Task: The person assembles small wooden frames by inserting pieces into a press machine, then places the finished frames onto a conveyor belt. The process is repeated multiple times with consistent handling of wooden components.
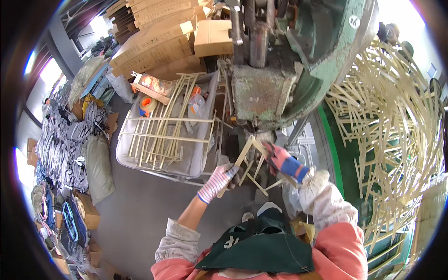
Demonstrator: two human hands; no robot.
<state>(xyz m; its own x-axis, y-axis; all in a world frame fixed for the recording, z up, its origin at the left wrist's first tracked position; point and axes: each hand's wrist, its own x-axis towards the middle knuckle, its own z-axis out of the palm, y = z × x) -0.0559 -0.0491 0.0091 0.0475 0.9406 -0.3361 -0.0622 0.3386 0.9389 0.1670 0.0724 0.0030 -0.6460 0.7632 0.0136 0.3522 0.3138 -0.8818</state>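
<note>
Two gloved hands share one cream plastic frame [249, 161] beneath the green press [280, 70].

Left hand [218, 179], in a striped glove, is closed around the frame's lower bar at about 7 o'clock; right hand [282, 161], in a red-and-blue glove, is closed on its 3 o'clock side. The long axis runs from 7 toward 1 o'clock, its top end at the machine's mouth. It looks thin, pale and ladder-like, like the pieces lying in the grey tray [126, 156] at 9 o'clock.

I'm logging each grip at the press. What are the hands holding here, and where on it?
Both hands hold one cream plastic frame under the green press: the left hand grips a lower bar end, the right hand its upper right side.
</note>
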